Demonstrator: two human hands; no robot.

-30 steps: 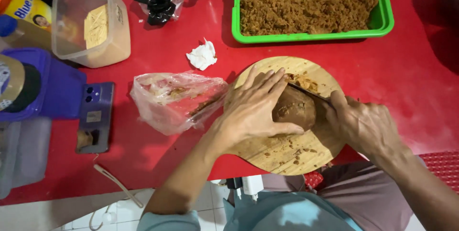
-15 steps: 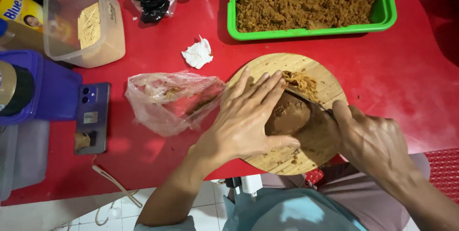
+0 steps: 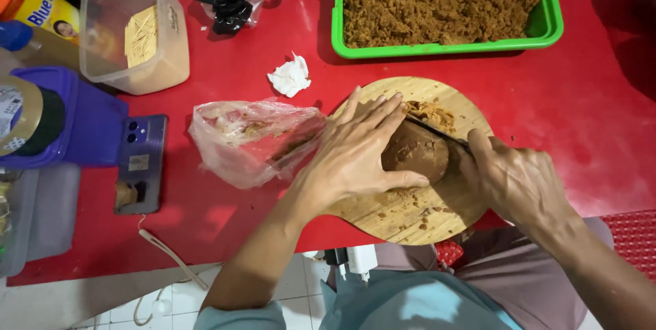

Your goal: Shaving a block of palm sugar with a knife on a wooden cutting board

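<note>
Both hands (image 3: pixel 437 159) on brown block (image 3: pixel 415 152) (knife (image 3: pixel 437 132) across it), wooden board (image 3: pixel 410 214) beneath.

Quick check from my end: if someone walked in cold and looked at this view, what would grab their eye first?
Most likely the two hands at centre: the left hand lies flat over a brown block on a round wooden board, while the right hand presses a knife into it. Next, the green tray of brown shavings at the top, bright against the red table. A crumpled plastic bag lies just left of the board.
</note>
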